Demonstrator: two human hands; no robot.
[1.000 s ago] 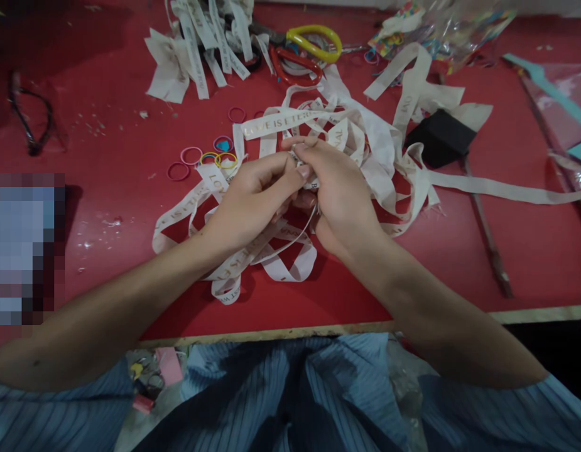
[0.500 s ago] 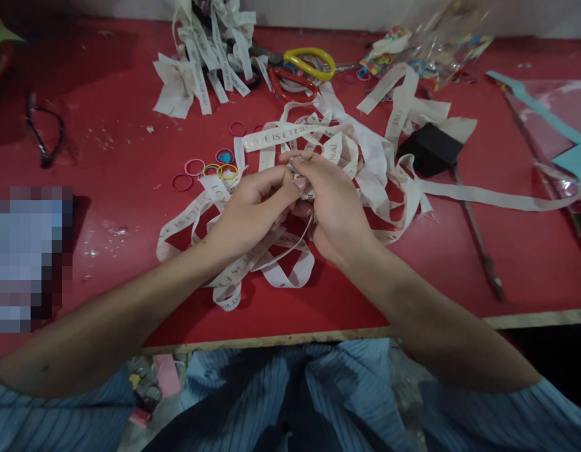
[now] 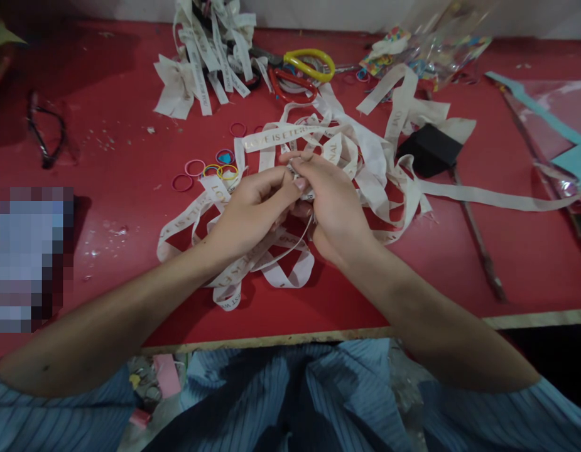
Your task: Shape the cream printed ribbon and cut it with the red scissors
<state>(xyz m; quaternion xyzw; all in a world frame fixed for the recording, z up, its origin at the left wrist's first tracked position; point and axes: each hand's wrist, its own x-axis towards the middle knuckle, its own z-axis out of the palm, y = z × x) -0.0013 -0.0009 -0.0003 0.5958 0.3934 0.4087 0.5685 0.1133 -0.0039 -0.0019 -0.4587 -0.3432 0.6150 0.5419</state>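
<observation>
My left hand (image 3: 255, 204) and my right hand (image 3: 337, 198) meet over the middle of the table. Both are closed, thumbs pressed together on a small gathered piece of white printed ribbon (image 3: 308, 193). Part of this piece is hidden by the fingers. A thin strip (image 3: 293, 248) hangs from below the hands. Around and beneath them lies a loose tangle of white ribbon (image 3: 287, 275) with gold lettering. Several pink, yellow and blue elastic bands (image 3: 195, 168) lie left of the hands.
Scissors (image 3: 309, 63) with one yellow and one red handle lie behind the ribbon. Farther back are a bunch of cut ribbons (image 3: 200, 63) and a clear plastic bag (image 3: 441, 44). A black block (image 3: 429, 149) and a thin stick (image 3: 478, 245) are at right; dark glasses (image 3: 44, 129) lie left.
</observation>
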